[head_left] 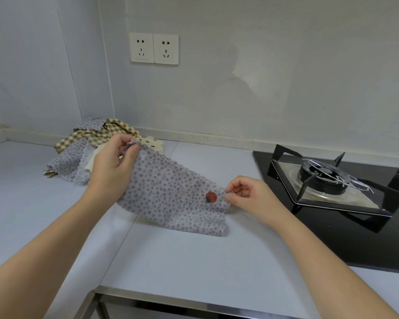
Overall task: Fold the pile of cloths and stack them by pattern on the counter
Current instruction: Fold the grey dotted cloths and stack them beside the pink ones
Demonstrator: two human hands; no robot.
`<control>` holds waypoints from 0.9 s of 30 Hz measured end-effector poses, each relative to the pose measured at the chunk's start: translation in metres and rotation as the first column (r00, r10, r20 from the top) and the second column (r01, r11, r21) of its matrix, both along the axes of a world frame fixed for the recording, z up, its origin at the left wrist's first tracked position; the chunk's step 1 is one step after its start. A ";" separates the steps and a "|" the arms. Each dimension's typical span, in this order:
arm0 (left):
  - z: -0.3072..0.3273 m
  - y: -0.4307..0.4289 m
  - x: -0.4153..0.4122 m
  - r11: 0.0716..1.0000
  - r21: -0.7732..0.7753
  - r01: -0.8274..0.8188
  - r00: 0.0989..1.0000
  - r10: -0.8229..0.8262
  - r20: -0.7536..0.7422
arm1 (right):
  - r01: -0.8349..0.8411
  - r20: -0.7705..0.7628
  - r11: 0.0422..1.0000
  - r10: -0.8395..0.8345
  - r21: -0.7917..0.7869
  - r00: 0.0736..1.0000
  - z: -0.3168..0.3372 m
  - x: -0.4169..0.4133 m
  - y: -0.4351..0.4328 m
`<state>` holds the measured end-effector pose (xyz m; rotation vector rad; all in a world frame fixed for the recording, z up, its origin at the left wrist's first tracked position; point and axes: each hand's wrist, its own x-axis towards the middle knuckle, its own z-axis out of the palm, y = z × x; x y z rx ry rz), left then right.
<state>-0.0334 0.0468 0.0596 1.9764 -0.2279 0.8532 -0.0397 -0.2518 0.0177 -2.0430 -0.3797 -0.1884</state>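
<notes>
Hands stretch one grey-blue dotted cloth [171, 196] between them above the counter [194, 261]. From the cloth's middle, the left hand [112, 166] is at ten o'clock, pinching a bunched corner between thumb and fingers. The right hand [249, 196] is at three o'clock, pinching the opposite edge with curled fingertips, just beside a round red patch [211, 197] on the fabric. The cloth sags between the two grips, and I cannot tell whether its lower edge touches the counter. Beyond the left hand, at ten o'clock, the unfolded pile [78, 162] sits in the corner, a green-and-cream checked cloth [97, 134] draped over more dotted ones. A gas hob [332, 180] lies at three o'clock, and twin wall sockets [154, 49] are at twelve.
</notes>
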 end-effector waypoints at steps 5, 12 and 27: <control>0.000 0.001 0.001 1.000 0.016 0.017 1.000 -0.017 0.023 | 0.045 0.038 0.996 -0.042 -0.078 0.998 0.000 0.000 -0.001; 0.003 0.002 -0.001 1.000 0.027 0.007 0.999 -0.008 0.046 | 0.007 0.016 0.997 -0.005 -0.082 1.000 0.002 -0.001 -0.001; 0.004 -0.001 -0.004 0.998 0.034 0.044 0.998 -0.046 0.046 | 0.144 0.048 0.984 -0.140 -0.101 0.989 -0.009 0.004 0.012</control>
